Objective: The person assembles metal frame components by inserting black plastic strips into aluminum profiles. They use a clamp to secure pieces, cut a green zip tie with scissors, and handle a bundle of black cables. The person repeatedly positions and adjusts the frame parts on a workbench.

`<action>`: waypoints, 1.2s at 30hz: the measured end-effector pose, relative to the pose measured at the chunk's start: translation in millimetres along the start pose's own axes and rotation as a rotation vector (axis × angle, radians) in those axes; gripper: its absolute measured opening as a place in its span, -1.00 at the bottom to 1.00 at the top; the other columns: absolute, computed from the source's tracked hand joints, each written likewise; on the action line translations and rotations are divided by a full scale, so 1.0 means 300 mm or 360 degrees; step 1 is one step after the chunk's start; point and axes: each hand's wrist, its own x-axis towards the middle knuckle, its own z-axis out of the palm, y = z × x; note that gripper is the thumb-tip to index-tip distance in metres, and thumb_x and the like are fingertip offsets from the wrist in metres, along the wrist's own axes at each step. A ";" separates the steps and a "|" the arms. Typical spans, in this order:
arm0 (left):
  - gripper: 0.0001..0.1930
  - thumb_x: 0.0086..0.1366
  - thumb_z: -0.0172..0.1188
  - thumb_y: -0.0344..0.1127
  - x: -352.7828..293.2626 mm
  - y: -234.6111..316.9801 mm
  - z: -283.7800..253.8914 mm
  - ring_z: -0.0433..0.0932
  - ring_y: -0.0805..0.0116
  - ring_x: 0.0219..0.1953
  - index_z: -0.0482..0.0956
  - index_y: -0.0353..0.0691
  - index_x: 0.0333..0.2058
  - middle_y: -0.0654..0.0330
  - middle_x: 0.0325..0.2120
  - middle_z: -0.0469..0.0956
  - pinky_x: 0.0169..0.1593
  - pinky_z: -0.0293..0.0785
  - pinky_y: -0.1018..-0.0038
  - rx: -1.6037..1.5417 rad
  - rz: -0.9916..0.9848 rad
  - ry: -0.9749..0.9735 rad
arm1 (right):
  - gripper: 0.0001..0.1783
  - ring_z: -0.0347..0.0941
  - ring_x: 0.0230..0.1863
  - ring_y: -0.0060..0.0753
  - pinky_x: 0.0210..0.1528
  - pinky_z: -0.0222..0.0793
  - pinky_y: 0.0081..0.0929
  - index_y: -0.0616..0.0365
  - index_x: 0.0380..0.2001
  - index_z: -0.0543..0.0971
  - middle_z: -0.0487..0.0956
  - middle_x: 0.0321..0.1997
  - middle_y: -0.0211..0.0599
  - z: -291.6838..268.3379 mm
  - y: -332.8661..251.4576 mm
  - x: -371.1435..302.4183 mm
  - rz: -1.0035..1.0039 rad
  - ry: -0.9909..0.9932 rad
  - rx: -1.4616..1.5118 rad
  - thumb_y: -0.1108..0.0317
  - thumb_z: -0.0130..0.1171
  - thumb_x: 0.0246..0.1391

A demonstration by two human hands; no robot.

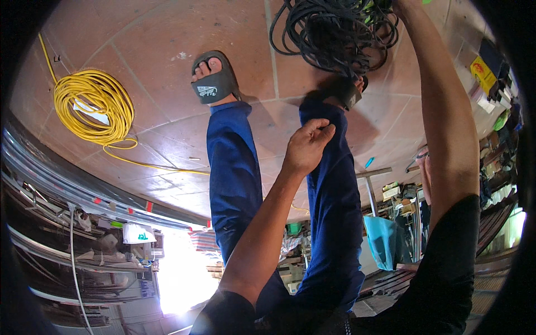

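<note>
- Nearest to us, our left hand (308,146) hovers over the right trouser leg (334,190), fingers curled almost closed, thumb tucked up beside them, and nothing to be seen in their grasp. Here's the danger: they're well off every loop, so any one-handed tug from the other side could let the bundle twist and knot tighter.
- Out to our right hand (400,5), right up at the rim of the view! Its fingers are lost there; we can't tell how wide they stand or what they grip. A weak hold, and loops could slither away.
- Now the nervy bit: the black cable (329,39) bunches over the front of the right sandal (350,96), hanging or resting, we can't tell which. A toe through a low loop could snag it or tip us off balance.
- Wider out, the yellow cable (92,109) sits coiled near the left edge of the floor (162,44), its tail running across to the left trouser leg (234,162). One careless step on that could mean a slip, or two cables crossed.
- And the black cable against our fingers? Ahead of the left ones, clearly apart; just left of the right hand, close in, though any contact is hidden. Along the floor, it's far across from that left edge.
</note>
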 end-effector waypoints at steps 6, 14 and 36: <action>-0.55 0.42 0.31 -0.05 -0.007 0.003 0.007 0.57 0.42 -0.32 0.62 -0.36 0.02 0.12 -0.40 0.64 -0.15 0.51 0.46 -0.0021 0.0048 0.0056 | -0.67 0.56 -0.35 -0.29 -0.25 0.56 -0.28 0.21 -0.04 0.62 0.61 -0.28 -0.27 0.030 0.022 -0.021 -0.0017 0.0043 0.0373 0.19 0.24 0.28; -0.63 0.50 0.22 -0.17 0.003 0.011 0.000 0.59 0.46 -0.19 0.57 -0.37 0.07 0.22 -0.23 0.63 -0.08 0.56 0.51 0.0058 0.0007 -0.0059 | -0.73 0.64 -0.15 -0.03 -0.07 0.53 -0.11 0.08 -0.13 0.66 0.69 -0.14 -0.13 -0.021 0.294 -0.310 -0.0777 0.0061 -0.1092 0.18 0.14 0.25; -0.60 0.51 0.19 -0.09 -0.002 0.015 0.003 0.58 0.47 -0.21 0.57 -0.36 0.05 0.24 -0.26 0.61 -0.07 0.56 0.50 0.0072 -0.0033 -0.0056 | -0.76 0.62 -0.21 -0.19 -0.28 0.51 -0.18 0.28 -0.18 0.57 0.68 -0.11 -0.05 0.086 0.527 -0.407 0.0512 0.0182 0.1205 0.29 0.15 0.27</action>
